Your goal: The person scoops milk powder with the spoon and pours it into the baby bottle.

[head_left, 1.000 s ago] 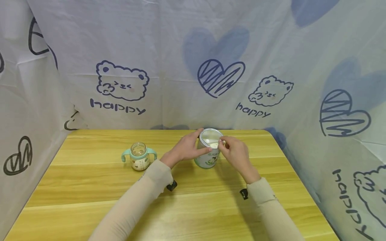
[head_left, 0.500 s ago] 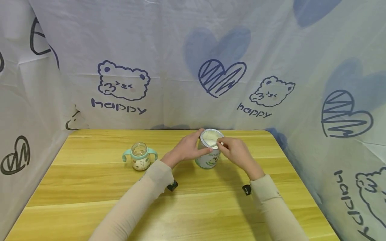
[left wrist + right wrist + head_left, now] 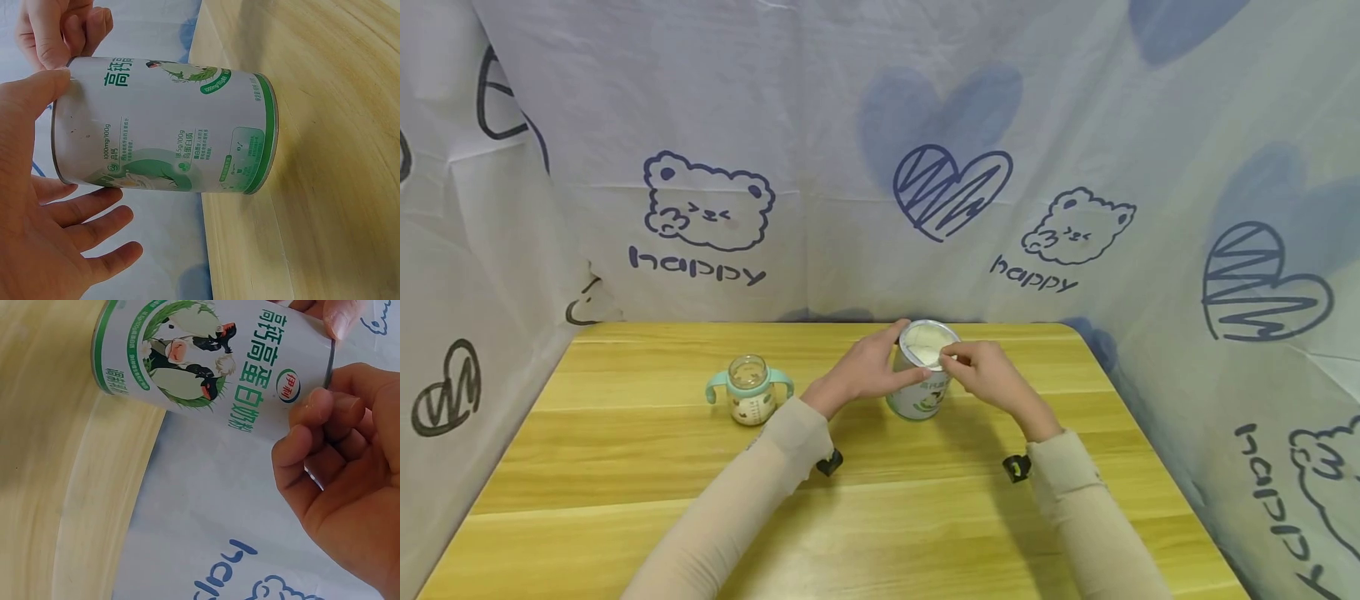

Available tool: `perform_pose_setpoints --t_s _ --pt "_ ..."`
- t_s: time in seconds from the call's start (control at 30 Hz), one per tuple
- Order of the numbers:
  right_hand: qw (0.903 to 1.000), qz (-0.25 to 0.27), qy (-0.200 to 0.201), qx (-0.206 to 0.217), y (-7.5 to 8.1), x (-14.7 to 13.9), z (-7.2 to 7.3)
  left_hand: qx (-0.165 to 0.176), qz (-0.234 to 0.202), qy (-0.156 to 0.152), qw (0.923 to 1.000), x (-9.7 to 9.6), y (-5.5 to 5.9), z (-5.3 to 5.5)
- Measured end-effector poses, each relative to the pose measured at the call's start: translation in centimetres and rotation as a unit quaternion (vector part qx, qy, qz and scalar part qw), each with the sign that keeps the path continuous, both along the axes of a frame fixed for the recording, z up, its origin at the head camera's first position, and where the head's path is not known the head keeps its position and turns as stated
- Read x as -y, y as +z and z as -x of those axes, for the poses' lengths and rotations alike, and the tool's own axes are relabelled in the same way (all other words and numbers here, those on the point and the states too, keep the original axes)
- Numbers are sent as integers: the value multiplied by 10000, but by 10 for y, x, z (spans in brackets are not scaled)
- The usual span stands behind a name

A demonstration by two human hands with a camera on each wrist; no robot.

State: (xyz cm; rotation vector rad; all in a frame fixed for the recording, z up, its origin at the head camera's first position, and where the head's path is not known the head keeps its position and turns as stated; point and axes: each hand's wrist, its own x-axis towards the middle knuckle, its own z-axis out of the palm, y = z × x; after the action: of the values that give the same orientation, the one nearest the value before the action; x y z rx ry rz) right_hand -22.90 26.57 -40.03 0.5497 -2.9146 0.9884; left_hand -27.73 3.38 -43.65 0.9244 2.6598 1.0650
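Note:
An open milk powder can (image 3: 922,398), white with green bands and a cow picture, stands upright on the table. Pale powder (image 3: 929,340) shows inside. My left hand (image 3: 868,367) holds the can near its top, thumb on the near side and index finger at the far side; the other fingers (image 3: 100,228) spread apart. At the right of the rim my right hand (image 3: 988,372) pinches what looks like a small scoop, nearly all hidden by the fingers and the can. In the right wrist view, its fingers (image 3: 312,409) curl beside the rim.
To the left stands a clear baby bottle (image 3: 752,408) without a lid, with mint green handles. The wooden table (image 3: 880,517) ends just behind the can, where a printed cloth (image 3: 831,250) hangs. Cloth also hangs at both sides.
My right hand has shifted slightly left and down at the rim; the pale scoop seen over the powder earlier now hardly shows. My left hand stays on the can.

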Motion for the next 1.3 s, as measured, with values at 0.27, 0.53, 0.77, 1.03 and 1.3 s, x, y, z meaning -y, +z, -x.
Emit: perform_pose_setpoints --t_s 0.27,0.53,0.77,1.03,1.3 --pt "9987 149 46 479 3 -6 3 7 -58 -15 10000 0 -1 0" --pt "9955 619 -274 661 1 -7 3 73 -46 21 10000 0 0 0" --pt "9897 961 -843 638 -4 -7 4 126 58 75 9999 0 1 -1" --pt "9725 1462 -1730 536 -7 -8 5 43 6 69 10000 0 3 -3" --pt "9508 1773 -2471 592 -5 -10 4 4 -15 52 10000 -1 3 -3"
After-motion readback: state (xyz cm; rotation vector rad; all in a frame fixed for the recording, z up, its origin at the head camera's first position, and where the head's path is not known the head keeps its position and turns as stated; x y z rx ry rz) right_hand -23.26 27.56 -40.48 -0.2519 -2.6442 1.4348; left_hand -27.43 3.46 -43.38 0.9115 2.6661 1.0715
